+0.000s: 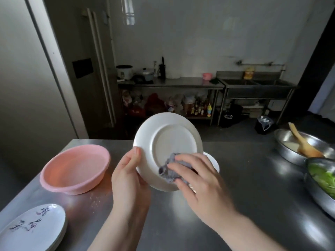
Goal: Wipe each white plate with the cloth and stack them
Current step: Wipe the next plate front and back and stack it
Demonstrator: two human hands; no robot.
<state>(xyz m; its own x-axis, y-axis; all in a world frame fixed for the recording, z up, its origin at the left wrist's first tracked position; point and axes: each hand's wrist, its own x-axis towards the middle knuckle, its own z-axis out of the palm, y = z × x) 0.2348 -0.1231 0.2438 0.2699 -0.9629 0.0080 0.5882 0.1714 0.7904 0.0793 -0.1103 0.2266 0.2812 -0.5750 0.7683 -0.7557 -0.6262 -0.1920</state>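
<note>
The left hand (129, 175) grips a smooth round white plate (167, 142) by its rim, underside up, while the right hand (196, 180) presses a crumpled grey cloth (167, 169) against it above a steel table (235, 196).

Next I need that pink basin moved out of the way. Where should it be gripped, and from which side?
Probably by the rolled rim of the pink basin at its near edge, coming from above. It sits upright on the steel table, so the lip gives fingers something to hook; its smooth sloped walls would slip.

Glossy white plate (168, 140), crumpled grey cloth (171, 170), brushed-steel table (244, 187)
</note>
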